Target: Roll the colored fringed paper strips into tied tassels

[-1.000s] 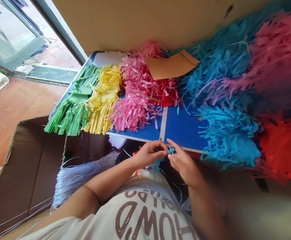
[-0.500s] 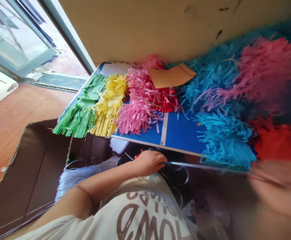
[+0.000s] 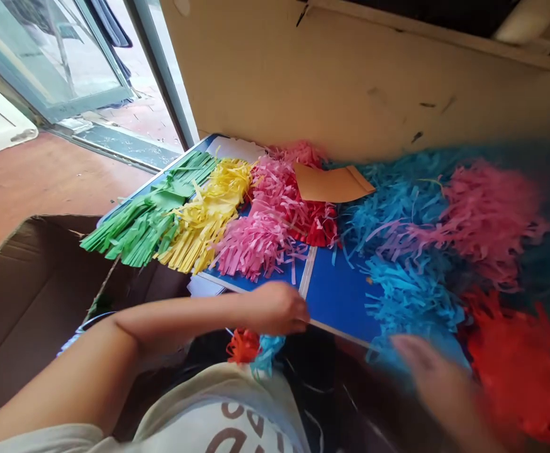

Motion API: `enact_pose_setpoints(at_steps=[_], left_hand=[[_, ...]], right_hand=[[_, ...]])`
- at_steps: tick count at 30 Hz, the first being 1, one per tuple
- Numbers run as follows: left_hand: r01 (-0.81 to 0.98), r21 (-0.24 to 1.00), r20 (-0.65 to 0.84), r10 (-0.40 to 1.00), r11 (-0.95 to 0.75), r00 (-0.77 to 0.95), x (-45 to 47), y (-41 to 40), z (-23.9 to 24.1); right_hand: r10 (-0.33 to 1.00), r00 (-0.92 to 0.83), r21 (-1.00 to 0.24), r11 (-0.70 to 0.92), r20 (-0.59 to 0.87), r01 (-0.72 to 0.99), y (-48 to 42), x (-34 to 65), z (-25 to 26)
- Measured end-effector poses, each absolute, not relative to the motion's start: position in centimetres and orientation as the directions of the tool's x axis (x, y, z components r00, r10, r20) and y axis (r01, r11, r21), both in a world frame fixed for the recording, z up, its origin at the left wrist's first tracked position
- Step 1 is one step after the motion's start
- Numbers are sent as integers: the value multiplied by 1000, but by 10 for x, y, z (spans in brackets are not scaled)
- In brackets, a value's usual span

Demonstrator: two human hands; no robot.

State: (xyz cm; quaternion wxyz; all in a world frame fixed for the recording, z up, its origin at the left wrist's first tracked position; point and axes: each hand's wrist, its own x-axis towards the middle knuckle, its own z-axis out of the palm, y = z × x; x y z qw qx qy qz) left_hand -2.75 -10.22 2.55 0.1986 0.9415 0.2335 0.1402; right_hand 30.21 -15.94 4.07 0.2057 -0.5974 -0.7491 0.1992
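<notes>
My left hand (image 3: 288,309) is closed at the front edge of the blue table, its fingers bent together. The pale string that ran from this hand a moment ago is hardly visible now. Just below the wrist hang a small red-orange paper tassel (image 3: 243,346) and a small light-blue paper tassel (image 3: 268,353). My right hand (image 3: 433,371) is smeared by motion, in front of the light-blue fringed tissue paper (image 3: 411,308) at the table edge. Its fingers are too blurred to tell what they hold. Red fringed paper (image 3: 515,371) lies beside it on the right.
Green (image 3: 150,211), yellow (image 3: 213,217) and pink fringed paper (image 3: 260,236) lie on the left of the blue table (image 3: 341,292). An orange-brown sheet (image 3: 331,184) rests on red fringes. A cardboard box (image 3: 24,302) stands at left, near an open glass door (image 3: 77,63).
The camera view has shifted. My right hand has moved leftward, closer to my left hand, and the pale string is no longer seen stretched between them. The red-orange and blue tassels show more fully.
</notes>
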Motion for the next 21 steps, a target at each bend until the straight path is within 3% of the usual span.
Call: enact_pose_setpoints(at_steps=[3,5,9,16,21], left_hand=[[660,198,181,688,-725,702,-34,-9,53],[776,46,209,766,-629,608,-35,53,60],[820,-171,230,787,-546,572,-37,145,67],[931,-127,396,843,-341,363,-55,235,111],[982,-68,260,947,-176,188,-62,252,106]], right_hand=[[866,-500,-537,424,4,729,-114,264,25],[797,-603,-483,538,24,691,-70,237,17],[851,-476,-470,522,224,712,29,212,14],[881,-306,-462,454,361,762,150,185,7],[914,-256,-416,375,315,828,191,160,-6]])
